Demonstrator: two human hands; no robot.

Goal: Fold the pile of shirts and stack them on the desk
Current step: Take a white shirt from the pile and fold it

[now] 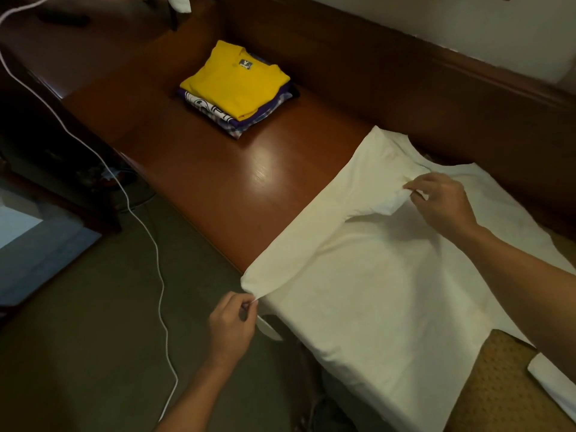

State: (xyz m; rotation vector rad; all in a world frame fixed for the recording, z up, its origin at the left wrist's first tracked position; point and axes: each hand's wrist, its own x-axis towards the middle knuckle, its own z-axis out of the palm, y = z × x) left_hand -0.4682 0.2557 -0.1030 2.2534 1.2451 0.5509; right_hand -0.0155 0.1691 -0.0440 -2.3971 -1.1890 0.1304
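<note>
Shirt [389,291] lies flat on the desk [202,169], right end; my left hand [232,322] pinches its near-left corner, right hand [442,201] pinches a far fold. I'd hold both taut and fold evenly

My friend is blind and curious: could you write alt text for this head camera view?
A person's left hand and right hand pinch a white shirt spread flat, partly over a wooden desk. Farther back sits a stack of folded shirts, a yellow shirt on top.
</note>
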